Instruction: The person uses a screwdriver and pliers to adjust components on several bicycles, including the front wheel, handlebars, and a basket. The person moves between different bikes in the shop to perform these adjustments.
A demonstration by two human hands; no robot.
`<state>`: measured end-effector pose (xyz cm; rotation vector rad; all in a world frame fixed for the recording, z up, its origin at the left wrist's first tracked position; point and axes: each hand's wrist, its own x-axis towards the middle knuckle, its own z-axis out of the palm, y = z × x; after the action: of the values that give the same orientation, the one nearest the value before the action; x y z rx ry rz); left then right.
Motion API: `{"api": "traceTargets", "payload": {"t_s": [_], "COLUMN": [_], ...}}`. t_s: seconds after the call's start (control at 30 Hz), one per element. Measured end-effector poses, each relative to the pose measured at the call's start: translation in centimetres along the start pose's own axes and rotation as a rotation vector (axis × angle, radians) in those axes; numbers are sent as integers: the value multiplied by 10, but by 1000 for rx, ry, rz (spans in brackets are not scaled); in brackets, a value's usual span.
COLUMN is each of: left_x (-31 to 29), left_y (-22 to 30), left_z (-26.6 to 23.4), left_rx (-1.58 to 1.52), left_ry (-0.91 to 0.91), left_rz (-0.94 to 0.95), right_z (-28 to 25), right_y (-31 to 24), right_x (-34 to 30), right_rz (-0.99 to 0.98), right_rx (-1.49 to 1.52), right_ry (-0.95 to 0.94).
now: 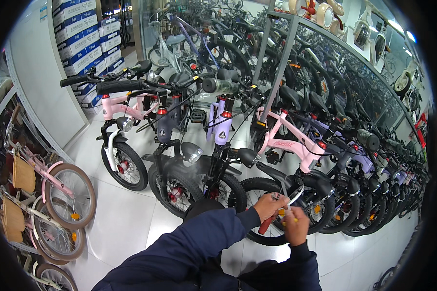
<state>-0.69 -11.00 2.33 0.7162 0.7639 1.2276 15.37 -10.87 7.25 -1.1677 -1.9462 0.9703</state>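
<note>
My left hand (268, 207) is closed, its fingertips pinched together in front of the small pink bicycle's front wheel. From beneath its palm sticks a red handle (265, 225), apparently of a tool gripped there; the tool's working end is hidden. Close by on the right, my right hand (297, 225) has its fingers curled, with a bit of yellow showing at them; what they hold is too small to name. A curved silver-white piece (295, 195) rises just above both hands. The pink bicycle (301, 147) stands upright, its black front tyre (255, 184) beside my left hand.
Purple (222, 127) and dark grey (164, 128) bicycles stand to the left, with a long row of bicycles at right. Pink bicycles with brown tyres (70, 194) line the far left. Stacked boxes (80, 43) stand behind. A metal-framed glass counter (278, 63) rises over the row.
</note>
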Motion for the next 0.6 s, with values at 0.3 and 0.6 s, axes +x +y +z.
{"api": "traceTargets", "payload": {"t_s": [0.3, 0.6], "left_x": [13, 40], "left_y": [-16, -21], "left_z": [-15, 19], "left_rx": [-64, -83], "left_ry": [421, 628], "left_rz": [11, 126], "right_z": [43, 24], "right_y": [31, 43], "right_x": [-1, 16], "right_rz": [-112, -22], "right_rx": [16, 98], "right_ry": [-60, 20]}}
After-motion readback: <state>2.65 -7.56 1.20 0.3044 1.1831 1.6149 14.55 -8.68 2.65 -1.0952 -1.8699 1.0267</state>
